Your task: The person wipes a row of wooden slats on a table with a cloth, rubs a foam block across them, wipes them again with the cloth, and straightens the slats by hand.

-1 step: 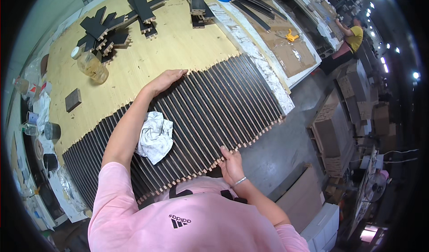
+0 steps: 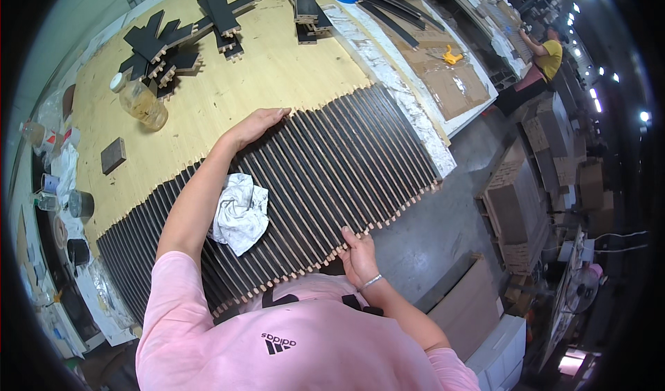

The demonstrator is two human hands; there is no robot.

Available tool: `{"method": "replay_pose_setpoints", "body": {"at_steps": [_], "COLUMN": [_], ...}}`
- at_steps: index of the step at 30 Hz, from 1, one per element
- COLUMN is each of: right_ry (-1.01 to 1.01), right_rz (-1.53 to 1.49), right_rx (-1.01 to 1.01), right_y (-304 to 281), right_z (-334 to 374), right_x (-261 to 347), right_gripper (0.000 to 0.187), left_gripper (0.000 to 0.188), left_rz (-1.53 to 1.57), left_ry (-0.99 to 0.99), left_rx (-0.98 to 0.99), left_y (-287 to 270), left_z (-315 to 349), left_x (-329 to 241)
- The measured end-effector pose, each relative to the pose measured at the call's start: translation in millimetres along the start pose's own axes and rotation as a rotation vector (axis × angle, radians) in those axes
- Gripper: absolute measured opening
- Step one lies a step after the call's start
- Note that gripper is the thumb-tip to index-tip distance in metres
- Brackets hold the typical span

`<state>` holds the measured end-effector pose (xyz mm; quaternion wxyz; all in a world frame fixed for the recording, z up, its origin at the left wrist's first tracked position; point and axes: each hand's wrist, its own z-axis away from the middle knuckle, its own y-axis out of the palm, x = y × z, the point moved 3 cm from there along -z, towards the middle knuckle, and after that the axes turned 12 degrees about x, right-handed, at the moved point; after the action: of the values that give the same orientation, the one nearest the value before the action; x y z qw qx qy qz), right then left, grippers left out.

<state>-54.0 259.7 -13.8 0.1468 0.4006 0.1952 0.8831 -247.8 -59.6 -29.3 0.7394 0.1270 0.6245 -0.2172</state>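
Note:
A long row of narrow black wooden slats lies side by side across the table, with pale peg-like ends along both edges. My left hand reaches over the row, its fingers together and bent at the far end of a slat near the middle. At the near edge, my right hand grips slat ends, thumb on top and the other fingers partly hidden beneath. A crumpled white cloth with dark stains rests on the slats beside my left forearm.
Loose black wooden pieces lie piled on the wooden table at the far side. A capped bottle and a small dark block are at left. Flat boxes are stacked right. Another person works far right.

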Motion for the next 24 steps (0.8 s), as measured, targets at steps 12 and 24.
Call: {"method": "replay_pose_setpoints", "body": {"at_steps": [12, 24], "right_ry": [-0.1, -0.24], "right_rz": [0.033, -0.05], "right_rx": [-0.103, -0.185], "right_y": [-38, -20], "right_z": [-3, -39], "right_x": [-1, 10], "right_gripper": [0.036, 0.049], "left_gripper": [0.073, 0.071], "left_rz": [0.162, 0.012], "left_ry": [-0.11, -0.155], "left_rx": [-0.008, 0.01], "left_y": [-15, 6], "left_z": [-20, -29], "left_x": [-18, -26]}}
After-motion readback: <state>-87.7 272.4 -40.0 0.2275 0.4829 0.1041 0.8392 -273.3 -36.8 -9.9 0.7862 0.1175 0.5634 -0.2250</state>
